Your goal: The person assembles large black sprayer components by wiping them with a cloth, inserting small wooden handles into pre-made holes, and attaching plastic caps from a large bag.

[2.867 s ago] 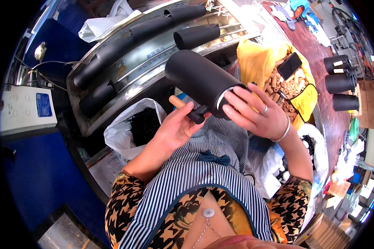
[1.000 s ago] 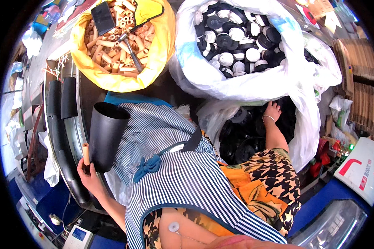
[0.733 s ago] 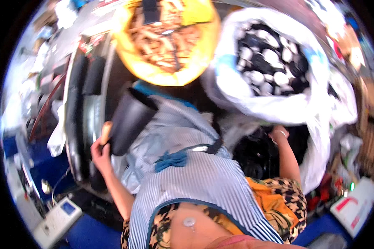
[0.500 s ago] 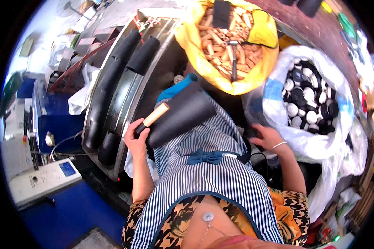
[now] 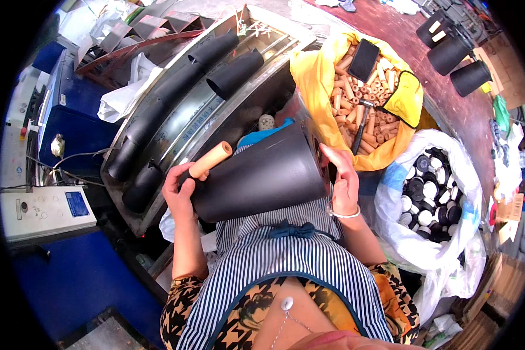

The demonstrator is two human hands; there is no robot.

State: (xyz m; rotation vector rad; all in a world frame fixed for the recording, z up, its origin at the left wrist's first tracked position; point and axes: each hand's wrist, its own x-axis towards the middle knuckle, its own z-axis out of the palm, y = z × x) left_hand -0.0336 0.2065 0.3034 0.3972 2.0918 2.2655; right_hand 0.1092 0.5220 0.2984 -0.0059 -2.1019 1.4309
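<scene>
Across my lap lies a large black cylindrical pot (image 5: 256,175) with a tan wooden handle (image 5: 213,158) standing out from its side. My left hand (image 5: 181,189) is closed round the pot's left end, next to the handle's dark base. At the right end, my right hand (image 5: 344,181) grips the rim, some of its fingers hidden by the pot. Beyond it stands a yellow bag (image 5: 312,73) full of loose wooden handles (image 5: 370,125). On these lie a hammer (image 5: 363,123), a black phone (image 5: 363,60) and a yellow pouch (image 5: 405,99).
On my left a long metal trough (image 5: 186,128) holds several black cylinders (image 5: 163,108). A white bag (image 5: 385,192) of round black and white caps (image 5: 429,198) stands on the right. Several black pots (image 5: 469,77) are at the far right. A white machine box (image 5: 46,213) is at the left.
My right hand has come in from beside the white bag to the pot's right rim. The pot has been raised closer and turned flatter, with the left hand still on it.
</scene>
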